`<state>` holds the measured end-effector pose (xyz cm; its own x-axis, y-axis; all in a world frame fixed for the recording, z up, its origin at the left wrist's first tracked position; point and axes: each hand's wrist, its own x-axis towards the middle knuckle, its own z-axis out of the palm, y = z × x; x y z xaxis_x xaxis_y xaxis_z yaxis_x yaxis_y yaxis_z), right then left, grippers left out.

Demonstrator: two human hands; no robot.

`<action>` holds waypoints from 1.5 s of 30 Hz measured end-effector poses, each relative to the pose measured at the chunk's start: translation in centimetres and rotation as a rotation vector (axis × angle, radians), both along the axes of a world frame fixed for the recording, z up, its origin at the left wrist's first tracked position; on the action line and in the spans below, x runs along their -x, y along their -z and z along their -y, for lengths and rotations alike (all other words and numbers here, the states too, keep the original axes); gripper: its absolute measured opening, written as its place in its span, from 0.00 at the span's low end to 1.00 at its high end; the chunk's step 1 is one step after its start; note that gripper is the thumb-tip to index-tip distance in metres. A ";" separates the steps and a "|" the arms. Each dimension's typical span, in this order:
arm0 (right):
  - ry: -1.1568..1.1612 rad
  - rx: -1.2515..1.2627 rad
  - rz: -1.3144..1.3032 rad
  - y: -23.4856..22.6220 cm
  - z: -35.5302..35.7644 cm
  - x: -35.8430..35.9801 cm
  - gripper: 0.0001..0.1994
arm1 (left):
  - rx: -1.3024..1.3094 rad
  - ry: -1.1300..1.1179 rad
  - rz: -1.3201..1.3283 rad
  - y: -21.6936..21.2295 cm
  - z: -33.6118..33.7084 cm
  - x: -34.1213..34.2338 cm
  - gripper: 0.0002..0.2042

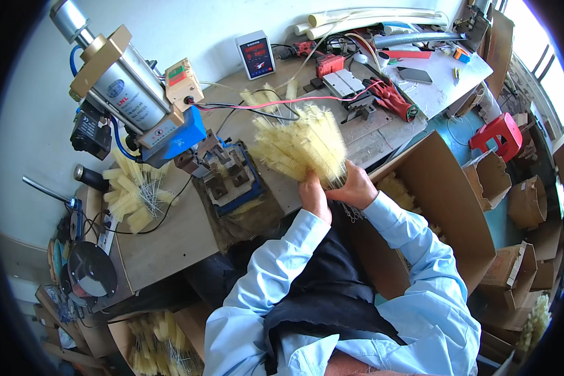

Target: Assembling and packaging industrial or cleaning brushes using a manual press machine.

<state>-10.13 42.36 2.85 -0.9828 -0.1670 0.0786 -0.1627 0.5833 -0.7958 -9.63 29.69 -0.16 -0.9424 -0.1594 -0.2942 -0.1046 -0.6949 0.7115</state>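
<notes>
A thick bundle of pale yellow bottle brushes [301, 141] with thin wire stems is gathered between my two hands, over the front edge of the workbench. My left hand [314, 195] closes round the near side of the bundle, where bristles give way to wire. From the right, my right hand [356, 187] wraps the stems, and looped wire ends hang below it. To the left stands a pneumatic press [131, 94] above a metal fixture [229, 175]. A loose pile of similar brushes [138, 191] lies left of the fixture.
An open cardboard box [460, 207] with brushes inside stands at my right. Another box of brushes [160, 344] sits at the lower left. A digital counter [255, 55], red gloves [391, 100] and a phone [415, 75] lie toward the back. Cables cross the bench.
</notes>
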 end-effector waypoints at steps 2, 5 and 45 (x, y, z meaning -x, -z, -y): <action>-0.006 0.210 0.041 1.5 -0.3 -0.7 0.36 | 0.058 0.068 -0.029 1.1 0.0 -0.2 0.24; -0.009 0.537 0.161 3.1 -2.3 -1.4 0.32 | 0.143 0.281 0.114 -1.9 0.7 -1.4 0.17; 0.081 0.479 0.022 2.2 -3.9 -2.4 0.28 | 0.671 0.201 -0.103 4.5 12.2 25.9 0.05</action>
<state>-7.77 46.31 0.67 -0.9934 -0.0401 0.1071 -0.1122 0.1609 -0.9806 -35.55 17.44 -4.63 -0.9903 -0.0954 -0.1012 -0.0940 -0.0768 0.9926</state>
